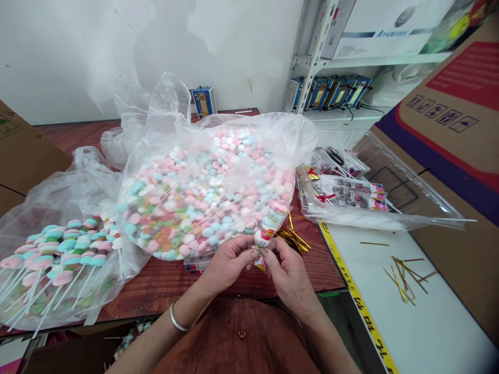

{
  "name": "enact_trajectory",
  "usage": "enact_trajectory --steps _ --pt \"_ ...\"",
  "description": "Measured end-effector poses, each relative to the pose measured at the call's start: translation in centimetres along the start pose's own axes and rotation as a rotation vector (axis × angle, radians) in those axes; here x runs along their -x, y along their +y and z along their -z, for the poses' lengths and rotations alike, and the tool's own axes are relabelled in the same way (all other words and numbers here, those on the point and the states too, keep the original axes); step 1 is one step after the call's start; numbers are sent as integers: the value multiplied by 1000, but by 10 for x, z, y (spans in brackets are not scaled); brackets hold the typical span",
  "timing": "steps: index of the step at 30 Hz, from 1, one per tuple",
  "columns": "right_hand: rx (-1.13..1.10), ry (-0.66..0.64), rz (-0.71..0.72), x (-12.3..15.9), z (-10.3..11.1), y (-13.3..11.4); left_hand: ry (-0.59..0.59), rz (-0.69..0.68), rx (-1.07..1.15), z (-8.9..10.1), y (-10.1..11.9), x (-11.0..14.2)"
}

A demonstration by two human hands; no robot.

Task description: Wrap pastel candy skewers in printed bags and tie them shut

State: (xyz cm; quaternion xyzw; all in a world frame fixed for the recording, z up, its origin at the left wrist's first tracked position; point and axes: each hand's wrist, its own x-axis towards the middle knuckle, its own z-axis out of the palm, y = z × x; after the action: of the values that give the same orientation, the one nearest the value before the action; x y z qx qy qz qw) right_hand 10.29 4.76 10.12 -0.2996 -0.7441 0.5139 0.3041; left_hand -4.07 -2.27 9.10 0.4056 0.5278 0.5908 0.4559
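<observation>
Both hands pinch the gathered lower end of a wrapped marshmallow lollipop point(272, 222), which tilts up and to the right. My left hand point(232, 264), with a silver bangle on the wrist, is closed at its left side. From the right, my right hand point(289, 270) meets it with thumb and fingers pressed together; fingers hide most of the stick. Just behind lies a big clear bag of pastel candies point(218, 192). Gold twist ties point(293, 240) lie on the table beside my right hand.
Unwrapped candy skewers point(64, 249) rest on a plastic bag at the left. A clear plastic tray point(393, 218) with printed wrappers point(346, 191) stands at the right. More gold ties point(407, 278) are scattered on a white surface. A large cardboard box point(448, 135) leans in from the right.
</observation>
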Motion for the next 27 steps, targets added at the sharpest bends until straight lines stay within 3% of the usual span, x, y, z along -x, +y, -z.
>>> enact_trajectory --steps 3,5,10,13,16,22,24,27 --pt "73 22 36 1 -1 0 100 -294 -540 -1 3 4" --pt "66 32 39 1 -4 1 171 -389 -653 -5 2 6" --pt "29 152 2 1 -15 2 241 -239 -410 -20 4 6" --pt "20 195 13 2 -17 1 214 -115 -132 -25 7 5" --pt "118 218 114 3 -12 -2 133 -56 43 -24 12 3" --pt "449 149 460 7 6 -12 -184 -114 143 -5 33 3" --pt "506 164 492 8 14 -14 -204 -123 128 1 40 7" --pt "521 233 460 7 25 -16 -232 -197 -104 7 47 14"
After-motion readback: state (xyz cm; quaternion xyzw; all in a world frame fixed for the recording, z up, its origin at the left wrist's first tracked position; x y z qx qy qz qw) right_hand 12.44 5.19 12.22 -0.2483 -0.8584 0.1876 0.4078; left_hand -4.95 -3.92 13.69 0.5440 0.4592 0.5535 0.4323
